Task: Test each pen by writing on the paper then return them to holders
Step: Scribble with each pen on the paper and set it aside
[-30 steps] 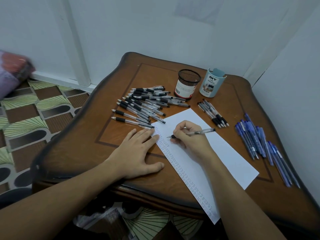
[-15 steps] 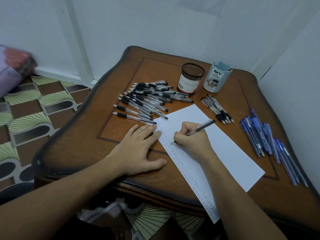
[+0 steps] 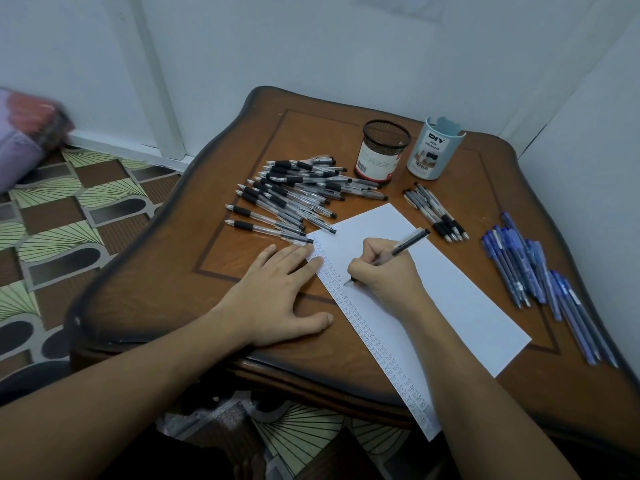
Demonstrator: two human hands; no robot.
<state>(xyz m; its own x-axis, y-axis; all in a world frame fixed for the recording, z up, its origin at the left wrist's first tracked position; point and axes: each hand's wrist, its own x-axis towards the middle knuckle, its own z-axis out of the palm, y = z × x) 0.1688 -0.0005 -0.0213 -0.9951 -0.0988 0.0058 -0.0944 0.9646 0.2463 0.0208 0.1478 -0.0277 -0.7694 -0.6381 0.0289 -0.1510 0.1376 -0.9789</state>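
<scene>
Nearest, the left hand lies flat on the table. Its fingers are straight, and the tips press on the left edge of the paper to keep it from sliding. It holds nothing.

Just to the right, the right hand has its fingers curled round a pen. It pinches the pen low down, close to the tip. The tip touches the paper beside a long row of tiny marks along the left edge. I think this pen is being tested right now.

A pen like this looks light, thin and stiff. The clear part may be slippery, so the dark rubber grip near the tip is the best place to hold. The paper is thin and bends easily, so it needs a hand on it.

A bit farther, on the left, is a big pile of black pens. On the right lie some blue pens. Between them, past the paper, is a small bunch of pens.

Farthest away stand two holders side by side, a black mesh cup and a pale blue cup. I see no pens sticking out of them, so most of the job looks left to do.
</scene>
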